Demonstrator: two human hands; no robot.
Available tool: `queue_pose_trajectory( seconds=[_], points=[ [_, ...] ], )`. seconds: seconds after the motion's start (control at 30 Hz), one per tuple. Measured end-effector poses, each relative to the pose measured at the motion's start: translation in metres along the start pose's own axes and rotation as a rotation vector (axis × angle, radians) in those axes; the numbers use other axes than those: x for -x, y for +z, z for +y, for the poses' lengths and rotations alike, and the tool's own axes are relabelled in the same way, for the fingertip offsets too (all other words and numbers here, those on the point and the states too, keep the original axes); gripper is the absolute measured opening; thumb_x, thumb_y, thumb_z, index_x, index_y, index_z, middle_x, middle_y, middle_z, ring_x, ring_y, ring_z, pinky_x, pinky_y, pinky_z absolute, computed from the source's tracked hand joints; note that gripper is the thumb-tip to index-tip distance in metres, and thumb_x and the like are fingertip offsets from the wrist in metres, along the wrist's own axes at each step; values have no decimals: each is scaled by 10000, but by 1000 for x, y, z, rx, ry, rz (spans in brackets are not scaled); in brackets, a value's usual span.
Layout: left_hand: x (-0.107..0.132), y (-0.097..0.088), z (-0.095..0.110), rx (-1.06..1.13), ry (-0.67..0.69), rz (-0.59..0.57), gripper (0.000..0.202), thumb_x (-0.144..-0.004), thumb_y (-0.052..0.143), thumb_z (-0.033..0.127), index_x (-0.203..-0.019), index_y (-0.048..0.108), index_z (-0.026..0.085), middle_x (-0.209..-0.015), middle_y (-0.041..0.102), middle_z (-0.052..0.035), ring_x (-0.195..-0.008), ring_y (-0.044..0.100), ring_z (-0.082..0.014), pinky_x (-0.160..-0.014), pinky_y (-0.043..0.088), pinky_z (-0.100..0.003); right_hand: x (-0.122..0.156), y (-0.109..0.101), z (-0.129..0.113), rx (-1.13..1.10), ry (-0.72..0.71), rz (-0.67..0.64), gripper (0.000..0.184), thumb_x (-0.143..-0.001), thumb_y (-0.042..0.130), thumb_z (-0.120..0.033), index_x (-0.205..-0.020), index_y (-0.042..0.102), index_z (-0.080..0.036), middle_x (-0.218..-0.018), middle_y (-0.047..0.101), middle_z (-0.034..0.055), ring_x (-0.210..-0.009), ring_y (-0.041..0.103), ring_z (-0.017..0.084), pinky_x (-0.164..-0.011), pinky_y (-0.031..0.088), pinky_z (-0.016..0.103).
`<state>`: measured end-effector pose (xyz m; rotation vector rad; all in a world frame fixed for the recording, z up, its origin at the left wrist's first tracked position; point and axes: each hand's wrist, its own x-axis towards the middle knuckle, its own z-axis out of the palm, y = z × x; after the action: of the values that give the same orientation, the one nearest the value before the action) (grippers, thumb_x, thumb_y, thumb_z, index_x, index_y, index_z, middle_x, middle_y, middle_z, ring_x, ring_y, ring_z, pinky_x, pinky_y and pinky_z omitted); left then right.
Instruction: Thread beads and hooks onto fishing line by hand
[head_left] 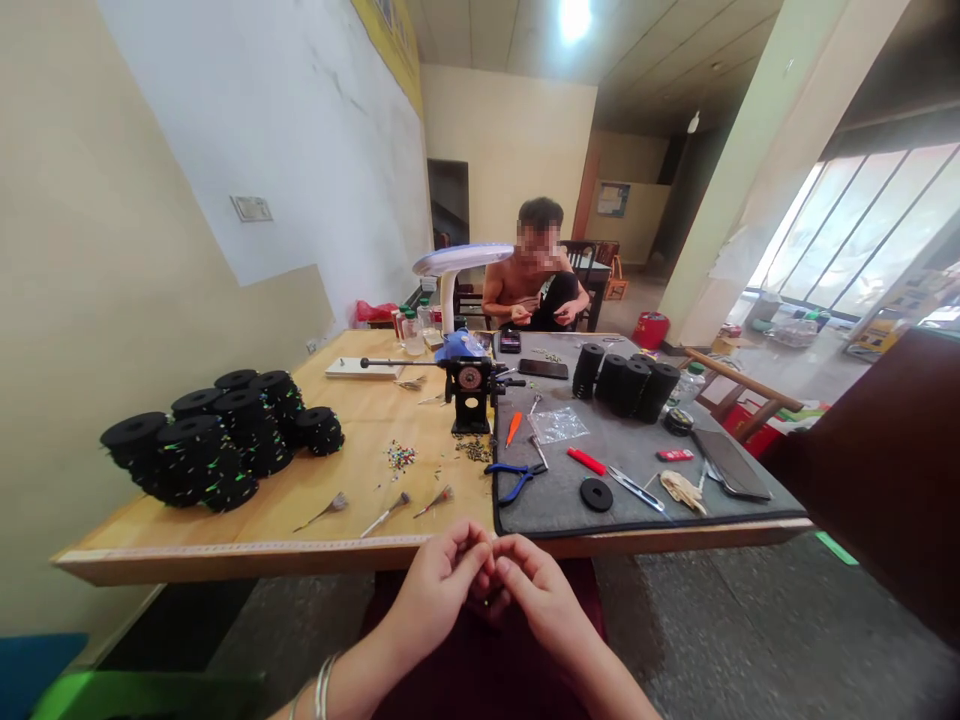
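My left hand [439,590] and my right hand [541,592] meet fingertip to fingertip just below the near edge of the wooden table [247,550], over my lap. Both have their fingers curled and pinched together around something too small to make out. Bangles circle my left wrist. Nearest on the tabletop lie three small tufted fishing lures [386,512], blue-handled pliers [514,478] and a flat black disc [596,494] on a grey mat [637,450].
Stacks of black foam spools [217,435] crowd the table's left; more spools [626,385] stand at the back right. A black winding vise [470,390], lamp [454,265], scissors [637,490], red tool [586,461] and phones lie about. Another person [534,280] sits across the table.
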<state>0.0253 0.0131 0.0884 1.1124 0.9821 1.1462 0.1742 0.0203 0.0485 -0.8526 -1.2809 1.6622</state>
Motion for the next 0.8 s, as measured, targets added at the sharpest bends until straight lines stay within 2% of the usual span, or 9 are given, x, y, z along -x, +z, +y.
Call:
queue_pose_trajectory(
  seconds=[0.1, 0.17, 0.3, 0.37, 0.43, 0.57, 0.63, 0.7, 0.8],
  points=[
    [2, -7, -9, -137, 104, 104, 175, -758, 688, 295, -655, 621, 171, -565, 560, 13, -548, 480, -126, -556, 360, -220, -3, 7, 2, 104, 34, 14, 332, -781, 614, -480, -838, 563, -158, -551, 599, -20, -412, 468, 78, -425, 365, 185],
    [3, -10, -15, -171, 136, 148, 178, -739, 704, 275, -619, 623, 171, -569, 542, 15, -568, 462, -133, -567, 350, -220, -4, 10, 8, 220, 35, 34, 269, -776, 621, -429, -769, 549, -171, -471, 554, -48, -370, 403, 66, -407, 310, 181],
    [7, -14, -28, -130, 101, 120, 183, -729, 710, 273, -605, 620, 173, -569, 520, 22, -560, 422, -134, -552, 328, -222, -5, 12, 19, 389, -1, 39, 241, -753, 636, -362, -638, 522, -183, -420, 482, -69, -380, 392, 70, -425, 278, 190],
    [7, -22, -31, -130, 91, 104, 164, -741, 697, 271, -626, 633, 173, -579, 536, 13, -565, 430, -143, -558, 328, -226, -5, 11, 25, 344, 29, 46, 284, -739, 640, -405, -626, 486, -195, -398, 439, -87, -354, 357, 64, -401, 239, 189],
    [4, -37, -29, -163, 125, 158, 135, -740, 695, 255, -638, 648, 182, -599, 563, -5, -594, 456, -165, -585, 336, -234, -6, 10, 32, 242, 66, 56, 351, -721, 639, -487, -628, 447, -208, -373, 399, -104, -327, 310, 57, -381, 192, 190],
    [-11, -80, -21, -402, 255, 446, 76, -677, 715, 173, -687, 670, 233, -736, 609, -44, -781, 525, -254, -744, 368, -280, -7, 9, 44, 56, 91, 121, 444, -683, 640, -596, -641, 425, -209, -352, 374, -114, -328, 251, 43, -387, 131, 190],
    [-22, -98, -20, -662, 260, 554, 207, -647, 692, 109, -804, 666, 241, -868, 629, -65, -922, 533, -294, -854, 357, -331, -7, 10, 47, -8, 107, 159, 457, -666, 657, -600, -645, 426, -206, -342, 370, -117, -329, 221, 37, -388, 114, 188],
    [-33, -110, -22, -817, 224, 565, 264, -647, 640, 60, -857, 647, 220, -892, 634, -81, -957, 540, -301, -906, 340, -371, -6, 13, 47, -48, 113, 183, 447, -664, 674, -579, -651, 433, -202, -336, 374, -118, -327, 201, 32, -384, 107, 185],
    [-44, -119, -26, -846, 191, 550, 244, -685, 576, 54, -871, 632, 202, -793, 619, -63, -895, 565, -287, -896, 352, -389, -4, 15, 45, -85, 111, 211, 424, -673, 688, -545, -667, 445, -198, -337, 383, -118, -324, 194, 32, -375, 93, 183]
  ],
)
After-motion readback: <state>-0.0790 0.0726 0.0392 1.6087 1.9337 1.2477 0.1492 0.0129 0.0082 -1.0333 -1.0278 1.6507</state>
